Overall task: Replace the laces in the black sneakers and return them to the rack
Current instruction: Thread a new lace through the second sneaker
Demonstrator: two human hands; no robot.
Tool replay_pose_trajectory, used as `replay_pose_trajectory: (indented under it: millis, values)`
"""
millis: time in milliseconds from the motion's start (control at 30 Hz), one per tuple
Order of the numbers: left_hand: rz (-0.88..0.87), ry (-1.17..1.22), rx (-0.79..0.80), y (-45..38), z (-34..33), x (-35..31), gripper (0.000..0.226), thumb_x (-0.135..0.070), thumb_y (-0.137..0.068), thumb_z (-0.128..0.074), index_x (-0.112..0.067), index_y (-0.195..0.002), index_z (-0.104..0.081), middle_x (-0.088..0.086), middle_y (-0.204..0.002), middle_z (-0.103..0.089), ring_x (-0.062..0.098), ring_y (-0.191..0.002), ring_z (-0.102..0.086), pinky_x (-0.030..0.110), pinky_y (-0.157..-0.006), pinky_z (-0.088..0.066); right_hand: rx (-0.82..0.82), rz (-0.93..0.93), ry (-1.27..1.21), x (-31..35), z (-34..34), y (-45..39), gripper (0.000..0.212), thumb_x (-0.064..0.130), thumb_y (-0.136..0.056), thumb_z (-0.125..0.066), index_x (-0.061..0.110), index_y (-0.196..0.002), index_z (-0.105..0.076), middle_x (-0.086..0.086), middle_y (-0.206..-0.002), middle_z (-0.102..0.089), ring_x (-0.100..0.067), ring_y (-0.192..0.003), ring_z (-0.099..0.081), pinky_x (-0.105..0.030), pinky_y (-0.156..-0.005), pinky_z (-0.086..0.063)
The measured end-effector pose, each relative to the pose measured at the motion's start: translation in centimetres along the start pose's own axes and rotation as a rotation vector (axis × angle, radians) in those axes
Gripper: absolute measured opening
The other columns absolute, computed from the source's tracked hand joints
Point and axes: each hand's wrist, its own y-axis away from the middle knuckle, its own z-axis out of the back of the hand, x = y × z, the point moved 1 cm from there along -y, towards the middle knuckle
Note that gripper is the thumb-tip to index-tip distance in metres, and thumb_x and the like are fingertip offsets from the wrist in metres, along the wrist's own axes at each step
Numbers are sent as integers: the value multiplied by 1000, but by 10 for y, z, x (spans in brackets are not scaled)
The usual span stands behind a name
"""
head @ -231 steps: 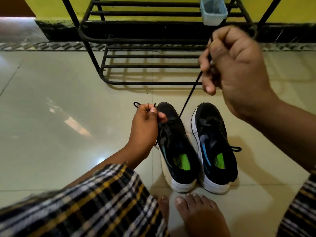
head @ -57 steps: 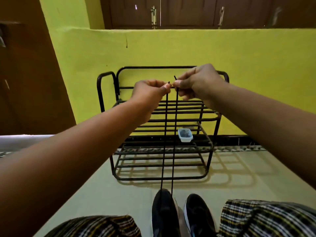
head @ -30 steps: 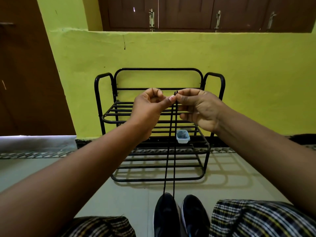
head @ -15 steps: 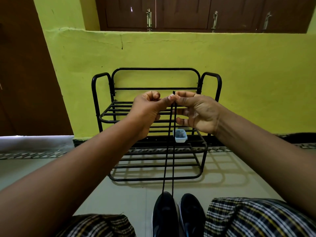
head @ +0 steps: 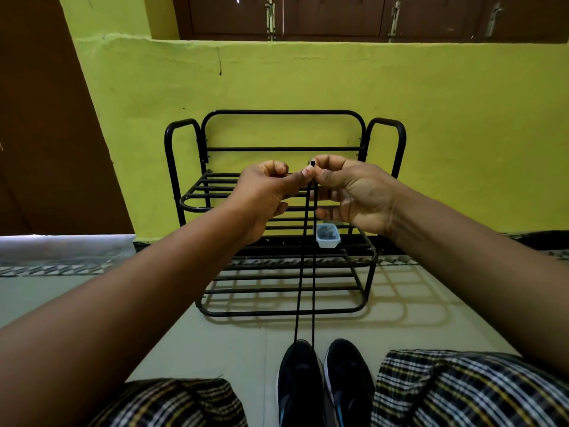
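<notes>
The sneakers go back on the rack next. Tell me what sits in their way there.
Only a small white plastic container sits on the black metal rack's middle shelf, right of centre. The other visible shelves hold nothing, and bare floor lies between black sneakers and rack.

The rack at the centre of the frame was black-painted metal tube and rod with a dull sheen. On its middle shelf sat a small tub of pale, translucent plastic. The lace, running down the middle of the frame, was thin matt black cord. The sneakers at the bottom centre had matt black fabric uppers with smoother white rubber-like edging. The floor was pale polished tile, glossy enough to mirror the rack's bars. The wall behind was yellow-green painted plaster, matt and uneven. Dark brown wooden shutters ran along the top edge. Checked woven cloth covered the knees, lower right and left.
</notes>
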Motion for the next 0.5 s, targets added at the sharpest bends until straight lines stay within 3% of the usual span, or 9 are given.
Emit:
replay_pose_trajectory:
  millis: [133, 233, 367, 500]
  values:
    - [0, -67, -43, -3, 2, 2, 26, -22, -82, -69, -19, -77, -44, -5, -72, -57, 7, -68, -51, 25, -62, -39, -65, 12, 108, -1, 1, -5, 9, 16, -91, -58, 20, -84, -63, 3, -83, -64, -18, -84, -58, -31, -61, -49]
    - [7, -125, -68, -5, -3, 6, 21, -21, -87, -66, -14, -91, -47, -2, -75, -50, 7, -61, -40, 20, -51, -35, -53, -19, 218, -3, 4, -9, 10, 15, -94, -53, 13, -97, -62, -2, -85, -65, -20, -81, -65, -29, -57, -51]
    - [44, -114, -125, -10, 8, 28, 20, -20, -91, -61, -12, -108, -53, 3, -92, -59, 7, -63, -42, 18, -48, -37, 3, -84, 359, -19, 11, -9, 9, 12, -96, -50, 9, -94, -59, -6, -77, -64, -18, -69, -63, -27, -55, -52]
    - [226, -121, -155, -12, 33, 76, 10, -19, -95, -54, -12, -101, -58, -1, -76, -52, 6, -58, -40, 18, -49, -34, 27, -157, 520, -60, 22, -9, 10, 11, -95, -52, 10, -87, -59, -8, -74, -63, -15, -61, -60, -26, -52, -49]
